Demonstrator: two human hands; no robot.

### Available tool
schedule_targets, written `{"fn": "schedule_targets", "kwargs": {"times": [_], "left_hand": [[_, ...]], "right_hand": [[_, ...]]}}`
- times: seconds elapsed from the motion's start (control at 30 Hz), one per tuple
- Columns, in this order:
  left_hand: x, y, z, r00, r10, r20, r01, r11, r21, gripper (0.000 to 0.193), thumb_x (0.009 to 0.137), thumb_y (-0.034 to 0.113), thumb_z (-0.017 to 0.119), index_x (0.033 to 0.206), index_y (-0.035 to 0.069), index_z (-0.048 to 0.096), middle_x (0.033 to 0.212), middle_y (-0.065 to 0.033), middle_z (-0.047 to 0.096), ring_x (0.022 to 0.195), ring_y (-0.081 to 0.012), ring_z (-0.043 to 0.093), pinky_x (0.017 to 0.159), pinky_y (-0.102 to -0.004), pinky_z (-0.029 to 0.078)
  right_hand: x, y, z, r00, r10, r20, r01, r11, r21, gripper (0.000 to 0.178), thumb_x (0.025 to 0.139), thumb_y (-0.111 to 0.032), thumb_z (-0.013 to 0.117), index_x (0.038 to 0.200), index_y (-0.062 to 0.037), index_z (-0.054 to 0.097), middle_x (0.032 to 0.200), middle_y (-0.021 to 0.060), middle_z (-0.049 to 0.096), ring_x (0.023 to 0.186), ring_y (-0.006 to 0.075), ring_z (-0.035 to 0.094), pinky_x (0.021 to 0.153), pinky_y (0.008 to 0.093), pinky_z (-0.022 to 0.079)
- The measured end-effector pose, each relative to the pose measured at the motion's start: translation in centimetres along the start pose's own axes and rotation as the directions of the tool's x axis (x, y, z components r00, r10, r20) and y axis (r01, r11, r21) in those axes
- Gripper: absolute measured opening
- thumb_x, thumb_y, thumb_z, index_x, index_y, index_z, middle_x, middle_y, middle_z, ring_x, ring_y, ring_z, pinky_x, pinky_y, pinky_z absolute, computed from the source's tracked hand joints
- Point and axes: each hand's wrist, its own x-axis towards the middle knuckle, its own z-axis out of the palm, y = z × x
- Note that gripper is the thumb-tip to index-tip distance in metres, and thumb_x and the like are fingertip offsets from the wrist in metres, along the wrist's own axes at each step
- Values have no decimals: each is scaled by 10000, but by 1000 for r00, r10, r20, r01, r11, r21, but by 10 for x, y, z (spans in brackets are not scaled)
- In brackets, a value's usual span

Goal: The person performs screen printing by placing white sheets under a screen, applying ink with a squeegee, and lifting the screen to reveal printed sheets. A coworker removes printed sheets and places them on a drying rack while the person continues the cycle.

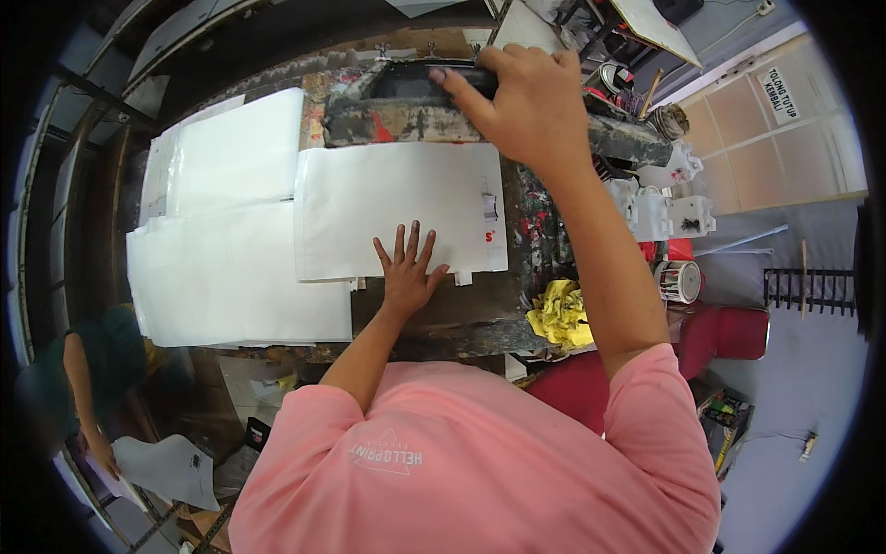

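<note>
Left hand (pixel 406 268) flat, fingers spread, pinning white plastic bag (pixel 397 208); right hand (pixel 521 97) grips far ink-stained screen frame (pixel 406 111); printed bags stacked left (pixel 231 268)

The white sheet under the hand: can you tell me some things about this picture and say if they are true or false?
1. The left hand lies flat with spread fingers on the near edge of the white sheet. True.
2. The right hand is resting on the yellow rag. False: it grips the dark frame at the far side of the sheet.
3. More white sheets are stacked to the left. True.
4. The yellow rag lies on top of the white sheet. False: it lies apart, at the table's right near corner.
</note>
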Motion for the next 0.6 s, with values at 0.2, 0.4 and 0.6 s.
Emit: {"fn": "schedule_targets", "kwargs": {"times": [0.2, 0.4, 0.6], "left_hand": [[12, 12, -171, 930, -349, 116, -54, -441, -896, 1140, 1013, 798, 443, 1687, -49, 86, 1671, -286, 346, 1550, -397, 388, 1294, -512, 310], [-34, -27, -97, 641, -297, 708, 282, -766, -577, 1348, 876, 948, 481, 1635, -117, 150, 1511, -291, 468, 1450, -408, 482, 1242, -499, 407], [-34, -43, -51, 465, -245, 851, 344, -835, -429, 1252, 915, 907, 490, 1605, -103, 219, 1554, -309, 445, 1448, -423, 502, 1242, -508, 404]], "right_hand": [[-97, -18, 28, 977, 8, 215, -9, 1000, 2, 634, 930, -592, 689, 1276, -61, 666, 1038, 146, 652, 1025, 332, 604, 882, 474, 408], [-204, 4, 103, 799, -3, 601, -186, 950, 252, 399, 856, -181, 751, 1243, -99, 701, 1208, 112, 660, 1157, 358, 608, 949, 515, 474], [-256, -26, 126, 644, 46, 763, -189, 977, 100, 486, 836, -175, 786, 1305, -126, 670, 1274, 65, 679, 1189, 310, 626, 982, 541, 445]]}}
